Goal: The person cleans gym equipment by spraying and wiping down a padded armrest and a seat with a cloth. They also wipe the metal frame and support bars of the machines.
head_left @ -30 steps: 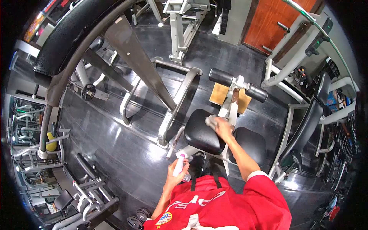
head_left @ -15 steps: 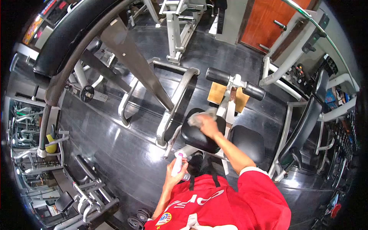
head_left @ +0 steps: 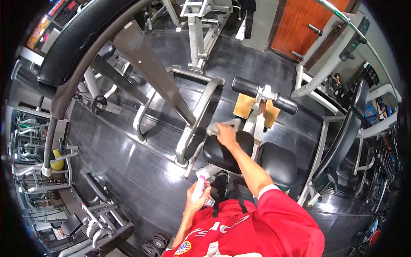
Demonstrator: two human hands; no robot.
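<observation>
My right hand point(head_left: 226, 135) presses a greyish cloth point(head_left: 212, 128) against the far edge of a black padded seat point(head_left: 222, 155). Part of the cloth shows on both sides of the fingers. Low in front of my body, my left hand point(head_left: 195, 198) is wrapped round a white spray bottle point(head_left: 198, 188) with a pink part at its top. A second black pad point(head_left: 278, 162) lies to the right of the first. Beyond the seats stand two black foam rollers point(head_left: 284, 104) on a white post.
A metal frame point(head_left: 188, 137) stands on the dark floor left of the seat, and a large padded arm point(head_left: 81, 38) crosses the upper left. An upright backrest point(head_left: 338, 145) is at right. Weight plates point(head_left: 156, 244) lie at the bottom, near a wooden board point(head_left: 242, 106) farther off.
My right hand and the cloth have slid slightly left across the seat to its far edge. My left hand still holds the spray bottle in nearly the same place.
</observation>
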